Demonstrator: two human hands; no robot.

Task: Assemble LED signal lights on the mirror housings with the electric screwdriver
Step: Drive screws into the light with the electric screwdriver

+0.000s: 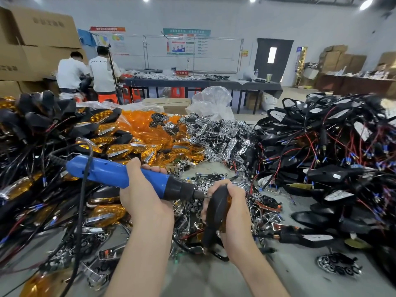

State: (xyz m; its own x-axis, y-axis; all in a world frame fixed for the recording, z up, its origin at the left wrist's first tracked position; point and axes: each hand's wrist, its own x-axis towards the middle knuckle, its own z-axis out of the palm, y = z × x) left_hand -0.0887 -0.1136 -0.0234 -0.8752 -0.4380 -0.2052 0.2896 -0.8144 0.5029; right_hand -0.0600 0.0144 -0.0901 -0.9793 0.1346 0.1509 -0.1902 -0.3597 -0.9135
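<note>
The left hand (145,196) comes up from below with the forearm nearly straight, fingers wrapped round the blue electric screwdriver (111,170), which lies almost level and points right, its black cord (82,202) looping down over the parts. The right hand (234,207) clasps a mirror housing (216,209) on edge, thumb over its top, just right of the driver's black nose. The bit meets the upper part of the housing, though the exact contact point is too small to make out. Both hands work above a grey table (300,273) strewn with small chrome trims (192,202). Heaped round them are finished amber-fronted lights (111,146) to the left, loose amber lenses (147,125) and chrome reflectors (216,131) at the back, and black housings with red and black wires (334,146) to the right. Beyond stand stacked cardboard boxes (38,31), two people in white shirts (102,69) at a long dark-draped table (203,83), posters on a pale wall and a dark door (273,58). The held housing is a glossy black, elongated shell tapering downward, with an amber lens edge showing along its right side beside the palm.
</note>
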